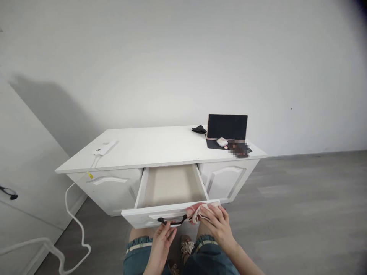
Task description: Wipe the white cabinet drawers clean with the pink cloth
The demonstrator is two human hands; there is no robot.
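Note:
A white drawer (134,217) stands pulled out of a white cabinet, and its pale inside holds nothing that I can see. The fingers of my left hand (161,241) are closed on the black drawer handle (181,220) from below. My right hand (219,228) presses a pink and white cloth (195,212) against the right end of the drawer front, with its fingers bent over the cloth. Part of the cloth is hidden under those fingers.
On the white cabinet top (149,143) are a tablet (227,126) propped up, a small pale case (221,142), a black object (199,129) and a white power strip (105,148). Its white cord (75,219) hangs to the left. My knees are below the drawer.

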